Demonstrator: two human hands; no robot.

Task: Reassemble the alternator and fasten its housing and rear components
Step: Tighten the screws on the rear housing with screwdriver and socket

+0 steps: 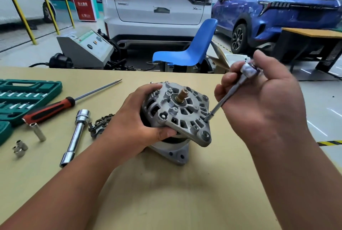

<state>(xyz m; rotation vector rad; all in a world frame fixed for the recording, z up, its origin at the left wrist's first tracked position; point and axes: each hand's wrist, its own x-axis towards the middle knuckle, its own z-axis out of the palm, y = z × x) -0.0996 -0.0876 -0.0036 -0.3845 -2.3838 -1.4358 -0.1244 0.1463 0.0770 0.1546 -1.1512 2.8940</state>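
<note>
The grey alternator [182, 113] stands tilted on the tan table [166, 192], its rear housing and copper-coloured shaft end facing me. My left hand [135, 124] grips its left side, thumb under the housing edge. My right hand [259, 96] holds a slim chrome socket driver [227, 96] by its upper end. The driver slants down to the left and its tip sits on a bolt at the housing's right rim. A dark rectifier part [100, 124] lies on the table just left of my left hand, partly hidden by it.
Left of the alternator lie a chrome socket extension [75, 137], a red-and-black screwdriver [61, 107], loose sockets [38, 131] and an open green socket case [22, 96]. Beyond the table stand a blue chair [192, 48], a grey machine and parked cars.
</note>
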